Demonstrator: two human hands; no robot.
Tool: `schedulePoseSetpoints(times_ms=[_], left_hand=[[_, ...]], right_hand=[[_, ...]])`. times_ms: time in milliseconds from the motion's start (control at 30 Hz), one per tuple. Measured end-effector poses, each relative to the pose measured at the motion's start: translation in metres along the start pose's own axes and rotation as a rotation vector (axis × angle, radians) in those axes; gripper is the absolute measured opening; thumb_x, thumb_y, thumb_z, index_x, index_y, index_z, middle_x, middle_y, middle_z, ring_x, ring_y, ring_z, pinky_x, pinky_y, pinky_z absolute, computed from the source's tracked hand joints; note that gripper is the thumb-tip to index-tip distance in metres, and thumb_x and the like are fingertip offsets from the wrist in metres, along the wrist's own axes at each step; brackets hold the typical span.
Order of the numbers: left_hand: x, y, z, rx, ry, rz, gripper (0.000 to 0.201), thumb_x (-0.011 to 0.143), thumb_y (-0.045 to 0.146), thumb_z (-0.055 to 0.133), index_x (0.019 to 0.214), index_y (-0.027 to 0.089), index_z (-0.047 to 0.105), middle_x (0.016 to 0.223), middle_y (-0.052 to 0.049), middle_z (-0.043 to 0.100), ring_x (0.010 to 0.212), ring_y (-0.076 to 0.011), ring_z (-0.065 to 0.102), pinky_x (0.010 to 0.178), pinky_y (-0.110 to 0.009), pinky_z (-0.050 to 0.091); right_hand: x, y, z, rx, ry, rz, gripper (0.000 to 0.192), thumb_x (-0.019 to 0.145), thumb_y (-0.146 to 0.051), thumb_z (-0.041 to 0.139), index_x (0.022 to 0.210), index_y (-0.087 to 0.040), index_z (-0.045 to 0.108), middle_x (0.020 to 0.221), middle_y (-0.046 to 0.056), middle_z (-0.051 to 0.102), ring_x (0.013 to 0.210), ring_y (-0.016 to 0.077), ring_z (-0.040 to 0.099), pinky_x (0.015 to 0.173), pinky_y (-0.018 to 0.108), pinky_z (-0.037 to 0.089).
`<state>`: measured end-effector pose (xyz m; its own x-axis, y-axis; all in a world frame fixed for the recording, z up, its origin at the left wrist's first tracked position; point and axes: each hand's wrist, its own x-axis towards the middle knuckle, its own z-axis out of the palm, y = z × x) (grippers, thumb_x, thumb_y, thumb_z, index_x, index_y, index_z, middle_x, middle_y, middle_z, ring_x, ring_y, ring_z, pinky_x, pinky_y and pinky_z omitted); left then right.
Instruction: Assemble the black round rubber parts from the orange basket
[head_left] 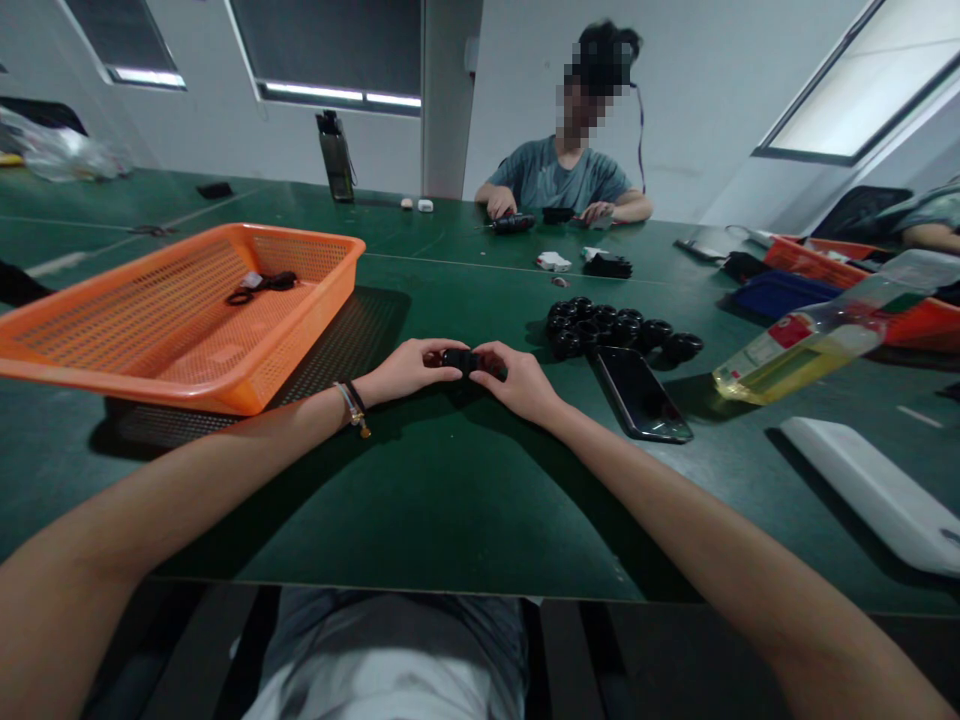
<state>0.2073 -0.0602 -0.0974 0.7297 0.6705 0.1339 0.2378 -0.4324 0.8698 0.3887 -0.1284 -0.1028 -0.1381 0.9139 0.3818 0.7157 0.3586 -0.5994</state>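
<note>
**Both hands pinched on one small black part**

We hold a small black part (460, 360) between both hands at mid-table; our left hand (405, 372) pinches its left end, our right hand (517, 382) closes on its right end, fingertips nearly meeting over it, so little of the part shows. Just right of the grip and a little beyond lies a heap of black round parts (619, 329); a dark phone (641, 392) lies beside our right wrist; farther right a tilted bottle of yellow liquid (810, 345) rests. Left of the grip sits an orange basket (150, 340) with a few small bits inside; across the green table (450, 500) another person (562, 175) works. We judge the risks thus: a slipping pinch could drop the part; a right elbow swinging outward could knock the phone or heap.
</note>
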Motion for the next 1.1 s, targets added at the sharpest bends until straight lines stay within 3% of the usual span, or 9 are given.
schedulePoseSetpoints(times_ms=[1100], left_hand=[[-0.0003,-0.0007,-0.0002,0.017,-0.002,0.024,0.051,0.070,0.038,0.062,0.115,0.014,0.056,0.105,-0.008,0.064,0.092,-0.0197,0.060,0.086,-0.037,0.046]], right_hand=[[0.0014,0.0000,0.0006,-0.067,-0.015,0.031,0.017,0.080,-0.023,0.056,0.095,-0.016,0.061,0.078,0.004,0.066,0.067,0.0149,0.057,0.063,0.027,0.042]])
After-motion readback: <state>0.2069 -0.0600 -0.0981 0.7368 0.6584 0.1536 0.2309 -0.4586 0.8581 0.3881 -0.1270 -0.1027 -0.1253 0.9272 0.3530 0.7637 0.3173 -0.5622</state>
